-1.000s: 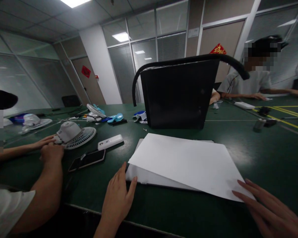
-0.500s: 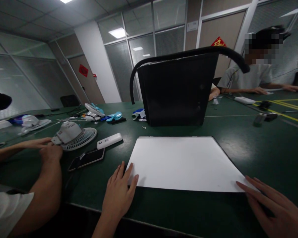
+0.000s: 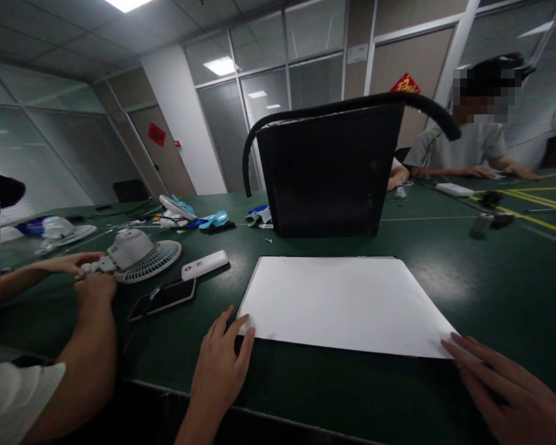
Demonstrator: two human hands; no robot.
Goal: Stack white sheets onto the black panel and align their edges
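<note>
A white sheet of paper (image 3: 347, 303) lies flat on the green table (image 3: 500, 296) in front of me. My left hand (image 3: 220, 364) rests open at the sheet's near left corner, fingertips touching its edge. Fingers stretched out, my right hand (image 3: 505, 389) lies open with its tips on the near right corner. Behind the sheet stands a black bag (image 3: 328, 173) with a curved black handle.
A person at my left handles a white fan (image 3: 136, 253); a phone (image 3: 163, 298) and a white remote-like device (image 3: 204, 264) lie beside it. Another person sits at the far right. Small parts, blue fan blades (image 3: 213, 220) and yellow tape lines are farther back.
The sheet, skewed over a stack a second ago, now lies squared and flat. My hands stay at its near corners. The person at my left has shifted their hands on the fan.
</note>
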